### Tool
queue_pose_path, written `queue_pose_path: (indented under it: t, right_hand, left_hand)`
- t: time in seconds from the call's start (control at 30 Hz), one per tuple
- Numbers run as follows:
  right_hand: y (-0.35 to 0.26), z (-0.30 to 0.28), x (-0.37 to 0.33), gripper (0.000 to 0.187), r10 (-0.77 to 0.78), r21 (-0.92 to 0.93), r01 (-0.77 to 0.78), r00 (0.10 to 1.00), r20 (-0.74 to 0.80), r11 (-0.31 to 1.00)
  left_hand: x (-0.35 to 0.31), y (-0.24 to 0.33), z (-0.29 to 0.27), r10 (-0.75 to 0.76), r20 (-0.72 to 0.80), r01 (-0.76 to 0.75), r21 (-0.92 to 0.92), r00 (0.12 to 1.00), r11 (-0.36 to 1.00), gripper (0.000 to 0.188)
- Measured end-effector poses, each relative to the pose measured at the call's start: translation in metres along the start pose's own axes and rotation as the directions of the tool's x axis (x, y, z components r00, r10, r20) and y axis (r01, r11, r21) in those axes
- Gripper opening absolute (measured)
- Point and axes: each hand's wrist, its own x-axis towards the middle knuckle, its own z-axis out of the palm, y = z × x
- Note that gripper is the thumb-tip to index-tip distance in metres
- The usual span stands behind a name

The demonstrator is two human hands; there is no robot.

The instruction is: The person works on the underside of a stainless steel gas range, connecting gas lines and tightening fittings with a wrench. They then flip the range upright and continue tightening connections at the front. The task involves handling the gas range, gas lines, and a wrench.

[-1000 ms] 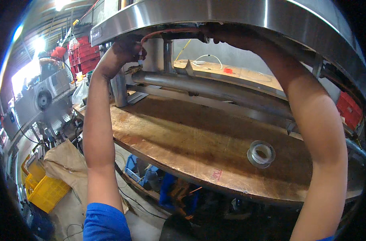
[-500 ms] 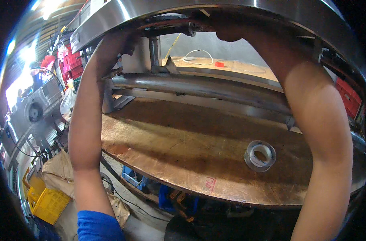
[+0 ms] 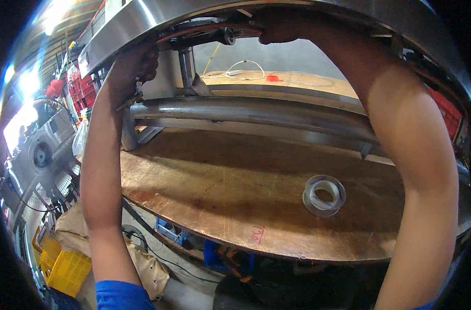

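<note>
A stainless steel panel spans the top of the view, and both my arms reach up beneath it. My left hand is at the panel's left underside with its fingers curled in; whatever they grip is hidden. In deep shadow, my right hand is closed under the middle of the panel, and its contents cannot be made out. Between the hands runs a dark rod-like fitting with a round end. Lower down, a thick metal tube lies across the frame, below both hands.
On the worn wooden tabletop rests a clear spool of white tape. Behind the tube are a pale looped hose and a small red ring. A large fan and a yellow basket stand at left.
The view has shifted slightly, moving the table and tape left in the picture. My left hand's curled fingers show more plainly below the panel. The right hand stays closed beneath it.
</note>
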Motion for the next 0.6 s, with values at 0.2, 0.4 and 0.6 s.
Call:
queue_pose_path:
  t: [0.2,0.4,0.6]
  right_hand:
    - [-0.0014,0.0007,0.0015,0.042,0.017,0.005,-0.017,1.0,0.007,1.0]
    - [-0.0029,-0.0043,0.001,0.042,0.024,0.011,-0.024,1.0,0.012,1.0]
    - [-0.0033,-0.0035,-0.0019,0.042,0.035,0.005,-0.035,0.999,0.01,0.999]
  left_hand:
    - [-0.0037,-0.0064,-0.0003,0.064,-0.019,-0.064,-0.002,0.998,0.998,0.023]
    - [0.0028,-0.0034,-0.0062,-0.071,0.031,0.074,-0.104,0.997,0.992,0.026]
    - [-0.0001,-0.0059,-0.0029,-0.012,-0.002,0.012,0.003,1.0,1.0,0.026]
